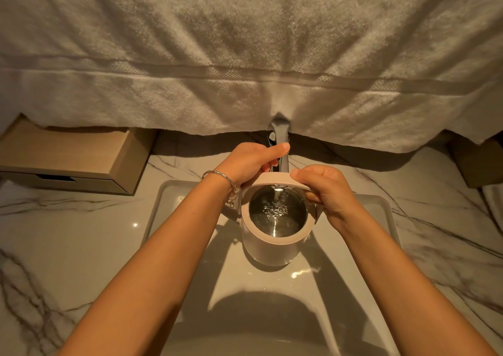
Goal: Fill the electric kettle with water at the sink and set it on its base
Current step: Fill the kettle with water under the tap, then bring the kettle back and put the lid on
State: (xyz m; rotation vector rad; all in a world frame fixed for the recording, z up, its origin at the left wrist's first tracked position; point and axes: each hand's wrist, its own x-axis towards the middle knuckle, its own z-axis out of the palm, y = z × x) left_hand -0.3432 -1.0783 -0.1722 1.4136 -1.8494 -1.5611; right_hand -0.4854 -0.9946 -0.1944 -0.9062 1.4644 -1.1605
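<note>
A white electric kettle [268,249] with its lid open is held over the white sink [272,282], under the chrome tap [277,135]. A thin stream of water runs from the spout into the kettle and splashes on the water inside. My right hand [326,192] grips the kettle's handle on its right side, the thumb lying on the raised lid. My left hand [255,162], with a silver bracelet on the wrist, is wrapped around the tap lever behind the kettle. The kettle's base is not in view.
A large white towel [245,56] hangs across the back and covers the top of the tap. A wooden box with a drawer [68,159] stands on the marble counter [68,241] at the left. Another brown box [479,162] sits at the far right.
</note>
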